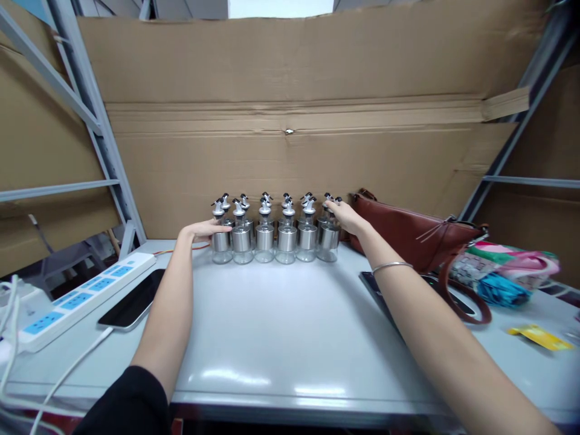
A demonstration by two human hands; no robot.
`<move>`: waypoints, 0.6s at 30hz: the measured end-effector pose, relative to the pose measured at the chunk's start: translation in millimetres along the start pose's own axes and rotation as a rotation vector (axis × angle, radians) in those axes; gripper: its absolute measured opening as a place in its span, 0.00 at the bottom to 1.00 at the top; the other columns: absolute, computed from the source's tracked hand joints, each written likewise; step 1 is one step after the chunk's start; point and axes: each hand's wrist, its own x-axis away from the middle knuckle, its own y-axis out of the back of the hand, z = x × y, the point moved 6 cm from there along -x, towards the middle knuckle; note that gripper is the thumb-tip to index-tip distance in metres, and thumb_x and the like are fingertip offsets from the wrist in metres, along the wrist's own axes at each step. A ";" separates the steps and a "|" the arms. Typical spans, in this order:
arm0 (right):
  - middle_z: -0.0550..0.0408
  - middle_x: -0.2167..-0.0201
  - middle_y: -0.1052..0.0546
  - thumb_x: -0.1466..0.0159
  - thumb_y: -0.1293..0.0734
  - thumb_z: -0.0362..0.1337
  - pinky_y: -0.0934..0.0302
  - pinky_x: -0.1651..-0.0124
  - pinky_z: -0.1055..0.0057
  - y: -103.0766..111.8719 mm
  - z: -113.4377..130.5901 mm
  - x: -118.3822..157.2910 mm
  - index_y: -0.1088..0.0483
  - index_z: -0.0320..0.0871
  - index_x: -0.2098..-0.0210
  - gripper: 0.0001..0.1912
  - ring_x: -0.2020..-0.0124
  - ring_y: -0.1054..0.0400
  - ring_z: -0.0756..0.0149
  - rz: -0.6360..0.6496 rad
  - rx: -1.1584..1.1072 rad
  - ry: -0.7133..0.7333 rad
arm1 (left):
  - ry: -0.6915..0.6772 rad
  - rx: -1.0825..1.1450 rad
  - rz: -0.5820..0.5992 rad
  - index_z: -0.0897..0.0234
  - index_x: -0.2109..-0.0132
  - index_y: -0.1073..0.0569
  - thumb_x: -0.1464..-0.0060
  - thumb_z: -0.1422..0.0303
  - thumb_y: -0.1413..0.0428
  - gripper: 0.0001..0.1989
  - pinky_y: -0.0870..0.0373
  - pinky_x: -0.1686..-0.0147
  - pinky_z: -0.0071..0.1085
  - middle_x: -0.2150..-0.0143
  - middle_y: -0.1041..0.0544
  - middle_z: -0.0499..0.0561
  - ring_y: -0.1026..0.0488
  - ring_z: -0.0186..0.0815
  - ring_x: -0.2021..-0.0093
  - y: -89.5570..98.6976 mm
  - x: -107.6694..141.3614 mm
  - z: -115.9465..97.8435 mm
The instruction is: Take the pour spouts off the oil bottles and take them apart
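Two rows of clear glass oil bottles [286,246] with silver metal bands and white-and-black pour spouts stand upright against the cardboard. At the row's left end, my left hand [203,230] grips the front corner bottle [222,248], one digit lying across its front; the fingers behind are hidden. My right hand [343,214] is closed about the upper part of the bottle [328,244] at the right front corner, near its spout. Part of that grip is hidden by the hand itself. Both corner bottles rest on the table.
A brown leather bag [403,229] lies right of the bottles, beside a colourful cloth bundle [507,269] and a yellow packet [540,337]. A dark flat device [378,293] is partly under my right forearm. Left are a phone [133,299] and a power strip [86,299] with white cables.
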 end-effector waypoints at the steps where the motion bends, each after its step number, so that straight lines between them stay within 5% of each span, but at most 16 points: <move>1: 0.56 0.74 0.32 0.36 0.42 0.41 0.46 0.73 0.78 -1.2 -0.1 -1.6 0.35 0.38 0.65 0.12 0.76 0.41 0.74 0.004 -0.018 0.010 | -0.004 0.004 0.004 0.52 0.41 0.40 0.60 0.58 0.35 0.38 0.32 0.53 0.35 0.40 0.34 0.53 0.35 0.44 0.43 0.0 -0.5 0.4; 8: 0.57 0.75 0.32 0.40 0.37 0.48 0.42 0.71 0.76 -1.9 -3.1 -11.3 0.37 0.39 0.66 0.16 0.75 0.41 0.72 0.039 -0.065 0.052 | -0.060 0.054 0.041 0.52 0.39 0.45 0.61 0.52 0.35 0.44 0.33 0.51 0.36 0.37 0.39 0.56 0.38 0.46 0.40 1.3 -7.7 5.3; 18: 0.47 0.66 0.27 0.37 0.43 0.51 0.37 0.61 0.70 -1.9 -7.4 -17.9 0.36 0.37 0.60 0.21 0.65 0.34 0.64 -0.006 0.079 0.136 | -0.045 -0.009 0.056 0.56 0.37 0.50 0.57 0.52 0.38 0.45 0.34 0.50 0.37 0.38 0.39 0.58 0.36 0.46 0.43 2.7 -9.3 5.7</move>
